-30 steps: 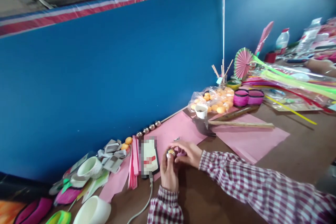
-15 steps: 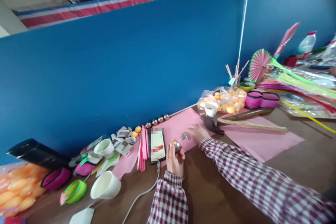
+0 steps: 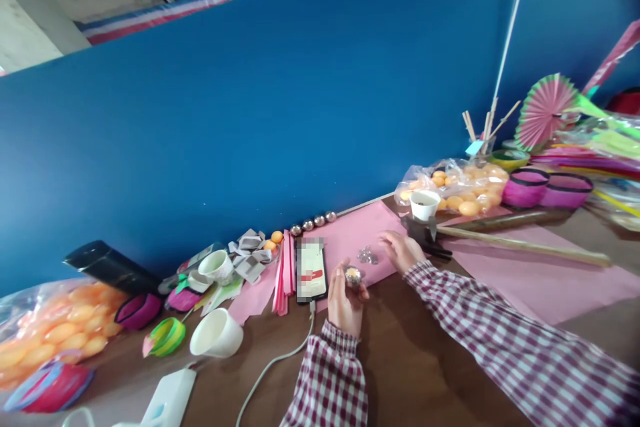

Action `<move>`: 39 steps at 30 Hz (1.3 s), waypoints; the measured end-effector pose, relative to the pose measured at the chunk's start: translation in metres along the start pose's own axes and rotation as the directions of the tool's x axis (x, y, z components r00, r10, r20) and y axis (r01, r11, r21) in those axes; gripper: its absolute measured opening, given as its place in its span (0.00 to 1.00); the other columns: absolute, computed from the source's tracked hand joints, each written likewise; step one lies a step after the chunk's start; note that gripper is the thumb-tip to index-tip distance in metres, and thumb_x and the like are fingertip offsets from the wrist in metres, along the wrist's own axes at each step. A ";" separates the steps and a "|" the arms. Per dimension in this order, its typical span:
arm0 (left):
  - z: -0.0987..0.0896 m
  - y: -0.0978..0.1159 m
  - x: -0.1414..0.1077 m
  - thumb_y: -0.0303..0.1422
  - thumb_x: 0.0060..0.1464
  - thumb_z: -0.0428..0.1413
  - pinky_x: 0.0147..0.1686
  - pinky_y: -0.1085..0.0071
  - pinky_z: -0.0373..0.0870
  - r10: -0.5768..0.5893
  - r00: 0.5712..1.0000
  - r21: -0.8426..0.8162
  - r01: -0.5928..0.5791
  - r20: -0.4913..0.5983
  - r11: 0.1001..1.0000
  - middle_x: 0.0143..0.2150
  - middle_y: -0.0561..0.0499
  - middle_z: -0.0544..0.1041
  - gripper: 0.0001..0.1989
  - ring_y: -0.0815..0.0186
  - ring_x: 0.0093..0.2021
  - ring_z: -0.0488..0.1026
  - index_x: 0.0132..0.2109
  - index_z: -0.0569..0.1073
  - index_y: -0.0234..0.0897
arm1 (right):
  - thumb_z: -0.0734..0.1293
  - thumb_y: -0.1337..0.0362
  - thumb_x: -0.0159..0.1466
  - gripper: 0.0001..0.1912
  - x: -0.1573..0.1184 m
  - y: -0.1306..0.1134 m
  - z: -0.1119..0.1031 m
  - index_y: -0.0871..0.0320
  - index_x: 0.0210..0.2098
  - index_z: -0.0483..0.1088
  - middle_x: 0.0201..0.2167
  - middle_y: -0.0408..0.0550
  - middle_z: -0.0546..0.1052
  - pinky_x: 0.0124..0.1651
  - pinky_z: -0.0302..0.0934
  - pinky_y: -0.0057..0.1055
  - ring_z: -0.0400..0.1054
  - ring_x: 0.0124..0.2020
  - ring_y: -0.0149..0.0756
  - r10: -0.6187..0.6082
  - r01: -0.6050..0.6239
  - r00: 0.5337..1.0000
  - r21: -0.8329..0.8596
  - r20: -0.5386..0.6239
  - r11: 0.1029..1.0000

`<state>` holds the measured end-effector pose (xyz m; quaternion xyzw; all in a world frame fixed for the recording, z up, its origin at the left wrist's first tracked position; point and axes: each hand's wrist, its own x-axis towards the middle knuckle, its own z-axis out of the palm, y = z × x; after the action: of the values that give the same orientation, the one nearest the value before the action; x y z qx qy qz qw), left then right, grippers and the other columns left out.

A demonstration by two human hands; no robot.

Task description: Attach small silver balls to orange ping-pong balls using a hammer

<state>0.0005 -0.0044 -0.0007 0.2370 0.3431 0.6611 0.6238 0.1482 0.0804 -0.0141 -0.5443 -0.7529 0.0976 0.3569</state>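
My left hand (image 3: 345, 303) is closed around a small ball (image 3: 353, 275), yellow-orange in the middle and silvery around it, held just right of the phone. Fingers bent, my right hand (image 3: 404, 251) hovers over the pink paper (image 3: 345, 233), beside a small pile of shiny silver pieces (image 3: 367, 255), perhaps thumbtacks. Whatever its fingertips hold is too small to make out. A phone (image 3: 311, 273) with a lit screen and white cable lies left of the ball. Behind it, several silver balls (image 3: 319, 221) line the foot of the blue wall.
Right of my hands lie a hammer (image 3: 520, 244), a white paper cup (image 3: 425, 205) and a bag of orange balls (image 3: 467, 190). To the left stand another white cup (image 3: 216, 333), pink strips (image 3: 284, 273), a power strip (image 3: 170, 397) and another bag of orange balls (image 3: 65, 333).
The view has shifted, so the table's things sit differently in the frame. My right hand has drawn back slightly from the silver pile. My left hand still holds the ball, its yellow-orange part now facing up.
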 end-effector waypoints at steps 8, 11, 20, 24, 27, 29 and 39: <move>-0.003 0.000 0.005 0.35 0.48 0.53 0.28 0.75 0.65 -0.027 0.998 -0.062 0.024 -0.050 0.998 0.37 0.47 0.72 0.15 0.71 0.30 0.69 0.44 0.68 0.37 | 0.59 0.57 0.58 0.12 -0.030 -0.043 -0.009 0.59 0.29 0.67 0.26 0.44 0.73 0.30 0.59 0.25 0.65 0.28 0.31 0.055 -0.114 0.992 0.602 0.116 0.790; -0.001 0.000 0.005 0.36 0.47 0.53 0.29 0.74 0.65 -0.020 0.998 -0.073 0.016 -0.054 0.997 0.37 0.48 0.72 0.15 0.70 0.31 0.69 0.43 0.69 0.37 | 0.63 0.57 0.55 0.11 -0.035 -0.052 -0.008 0.59 0.25 0.66 0.22 0.41 0.70 0.27 0.58 0.24 0.63 0.23 0.28 0.056 -0.180 0.978 0.684 0.200 0.706; -0.002 -0.001 0.006 0.34 0.45 0.55 0.26 0.76 0.65 -0.029 0.995 -0.047 0.025 -0.091 0.999 0.31 0.51 0.70 0.18 0.73 0.25 0.67 0.46 0.67 0.37 | 0.69 0.59 0.46 0.12 -0.030 -0.041 0.008 0.60 0.26 0.67 0.22 0.41 0.71 0.27 0.62 0.28 0.65 0.22 0.28 0.118 -0.370 0.927 0.816 0.357 0.443; -0.001 -0.001 0.006 0.36 0.46 0.54 0.29 0.73 0.66 0.014 0.997 -0.012 -0.015 -0.079 1.000 0.34 0.50 0.71 0.17 0.71 0.28 0.69 0.46 0.65 0.40 | 0.69 0.59 0.47 0.12 -0.032 -0.045 0.005 0.60 0.28 0.68 0.24 0.43 0.73 0.29 0.63 0.28 0.66 0.24 0.29 0.092 -0.359 0.930 0.821 0.357 0.444; 0.000 -0.001 0.006 0.37 0.46 0.54 0.29 0.72 0.66 0.002 0.996 0.001 -0.002 -0.092 1.000 0.34 0.49 0.71 0.18 0.70 0.28 0.69 0.45 0.66 0.38 | 0.68 0.58 0.49 0.11 -0.033 -0.047 0.002 0.60 0.27 0.68 0.22 0.42 0.71 0.22 0.59 0.24 0.63 0.20 0.26 0.096 -0.349 0.932 0.794 0.350 0.498; 0.000 -0.001 0.006 0.37 0.46 0.54 0.29 0.73 0.66 -0.004 0.996 -0.012 0.003 -0.086 1.000 0.34 0.49 0.72 0.18 0.70 0.28 0.69 0.46 0.66 0.38 | 0.68 0.58 0.49 0.11 -0.033 -0.047 0.002 0.60 0.26 0.68 0.21 0.42 0.72 0.21 0.58 0.24 0.63 0.20 0.27 0.104 -0.355 0.931 0.797 0.351 0.488; -0.004 -0.002 0.008 0.30 0.45 0.56 0.32 0.72 0.66 0.036 0.999 -0.034 -0.036 -0.003 0.999 0.37 0.49 0.73 0.19 0.71 0.31 0.70 0.46 0.67 0.39 | 0.66 0.57 0.50 0.12 -0.031 -0.053 -0.006 0.60 0.29 0.69 0.19 0.40 0.70 0.24 0.61 0.26 0.64 0.19 0.27 0.100 -0.351 0.934 0.833 0.342 0.428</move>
<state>-0.0020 0.0030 -0.0060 0.2316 0.3281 0.6782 0.6154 0.1170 0.0307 0.0046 -0.3602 -0.5490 0.5853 0.4756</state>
